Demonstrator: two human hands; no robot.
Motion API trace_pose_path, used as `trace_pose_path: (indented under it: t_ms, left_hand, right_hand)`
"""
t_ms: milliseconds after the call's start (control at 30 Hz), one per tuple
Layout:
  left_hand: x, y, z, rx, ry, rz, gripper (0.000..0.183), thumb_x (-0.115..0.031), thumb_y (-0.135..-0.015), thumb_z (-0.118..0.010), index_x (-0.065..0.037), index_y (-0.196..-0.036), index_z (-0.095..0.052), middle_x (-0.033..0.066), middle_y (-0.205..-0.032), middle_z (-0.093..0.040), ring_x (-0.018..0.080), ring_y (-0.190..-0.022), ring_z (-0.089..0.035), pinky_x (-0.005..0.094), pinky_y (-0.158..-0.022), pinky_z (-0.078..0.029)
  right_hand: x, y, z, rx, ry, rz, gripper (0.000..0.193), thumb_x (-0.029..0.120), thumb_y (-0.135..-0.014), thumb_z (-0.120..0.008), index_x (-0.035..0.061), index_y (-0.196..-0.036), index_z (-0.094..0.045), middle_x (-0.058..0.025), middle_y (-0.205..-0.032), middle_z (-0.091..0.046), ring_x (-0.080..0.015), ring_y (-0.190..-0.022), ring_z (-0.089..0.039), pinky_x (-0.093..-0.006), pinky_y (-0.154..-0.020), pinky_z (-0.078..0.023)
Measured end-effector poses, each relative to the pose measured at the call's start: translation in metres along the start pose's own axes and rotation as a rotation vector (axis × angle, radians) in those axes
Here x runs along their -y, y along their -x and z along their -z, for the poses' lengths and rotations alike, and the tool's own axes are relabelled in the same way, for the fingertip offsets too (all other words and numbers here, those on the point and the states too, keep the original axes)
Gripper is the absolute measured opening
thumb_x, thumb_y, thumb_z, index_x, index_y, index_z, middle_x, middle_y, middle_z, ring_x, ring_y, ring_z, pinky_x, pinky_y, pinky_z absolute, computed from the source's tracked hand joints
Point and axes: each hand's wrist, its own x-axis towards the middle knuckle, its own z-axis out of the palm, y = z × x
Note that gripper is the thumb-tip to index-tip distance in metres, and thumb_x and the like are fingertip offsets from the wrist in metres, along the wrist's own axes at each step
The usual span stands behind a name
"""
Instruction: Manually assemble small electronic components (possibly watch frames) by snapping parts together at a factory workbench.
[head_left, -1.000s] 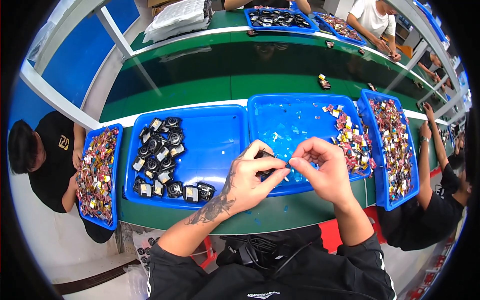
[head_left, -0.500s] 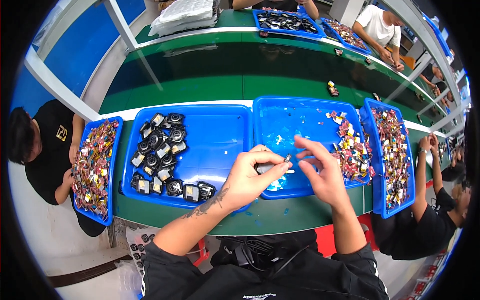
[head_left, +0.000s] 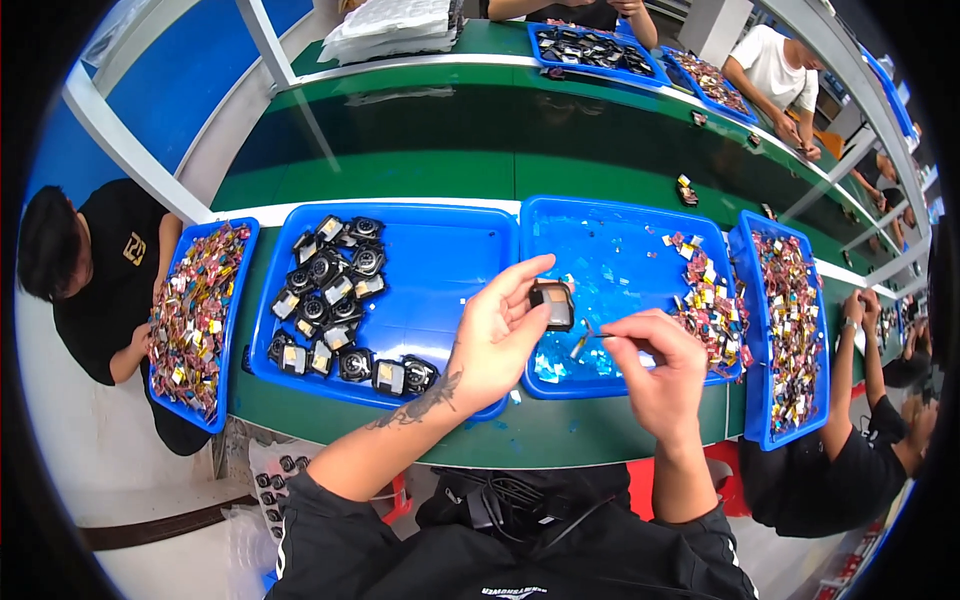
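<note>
My left hand (head_left: 500,325) grips a black watch case (head_left: 552,306) by its edge, its grey and tan face turned up. Close to its right, my right hand (head_left: 655,355) is closed in a pinch on a thin dark piece (head_left: 602,335), too small to name surely. A small pale piece (head_left: 579,346) shows just beyond those fingertips. Both hands are over the middle blue tray (head_left: 620,205), where small bluish film scraps (head_left: 560,355) lie. Small red, white and yellow parts (head_left: 705,300) are heaped at its right side.
A blue tray to the left (head_left: 440,225) bears several black watch cases (head_left: 325,290). Upright trays of small parts, one far left (head_left: 217,415) and one right (head_left: 765,430), flank the green bench (head_left: 400,430). Co-workers sit at the left (head_left: 110,270), right and across the belt (head_left: 400,170).
My right hand has gone from spread fingers to a pinch and has come lower. My left hand has turned, so the watch case's face shows. The whole view has shifted slightly.
</note>
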Motion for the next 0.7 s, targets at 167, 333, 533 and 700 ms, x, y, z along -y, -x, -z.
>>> trace_pose_path:
  t_ms: [167,333,533,700]
  left_hand:
    - [0.001,0.006,-0.013,-0.044,-0.07,-0.071,0.031,0.007,-0.093,-0.052,0.005,-0.124,-0.052,0.017,-0.122,-0.061,0.0188,-0.111,-0.061,0.0297,-0.097,-0.048]
    - [0.003,0.012,-0.016,-0.037,-0.039,-0.075,0.025,0.007,-0.094,-0.05,0.005,-0.119,-0.055,0.0169,-0.122,-0.062,0.0197,-0.112,-0.061,0.0295,-0.095,-0.05]
    - [0.011,0.01,-0.004,-0.042,0.189,0.104,0.022,-0.003,-0.098,-0.05,0.002,-0.119,-0.051,0.0189,-0.122,-0.061,0.0186,-0.108,-0.062,0.03,-0.091,-0.051]
    - [0.007,-0.001,-0.002,-0.165,0.125,-0.052,0.022,-0.008,-0.1,-0.049,0.0,-0.12,-0.051,0.0171,-0.122,-0.062,0.0157,-0.102,-0.063,0.0286,-0.086,-0.054]
  right_hand:
    - [0.008,-0.002,-0.029,-0.03,0.247,0.242,0.014,-0.003,-0.076,-0.073,0.001,-0.089,-0.069,-0.0127,-0.079,-0.067,-0.0252,-0.07,-0.067,-0.0315,-0.059,-0.052]
    - [0.004,-0.003,-0.039,-0.15,0.228,0.273,0.015,-0.004,-0.077,-0.072,0.0006,-0.09,-0.07,-0.0122,-0.079,-0.068,-0.0236,-0.069,-0.067,-0.0313,-0.059,-0.052]
    - [0.006,0.004,-0.039,-0.114,-0.014,0.044,0.015,-0.006,-0.079,-0.07,0.0003,-0.093,-0.07,-0.0096,-0.084,-0.066,-0.0142,-0.067,-0.062,-0.0253,-0.059,-0.049]
    - [0.018,0.013,-0.027,0.158,-0.069,-0.066,0.016,-0.005,-0.079,-0.07,0.0004,-0.095,-0.071,-0.0084,-0.084,-0.065,-0.0106,-0.069,-0.058,-0.0227,-0.062,-0.046]
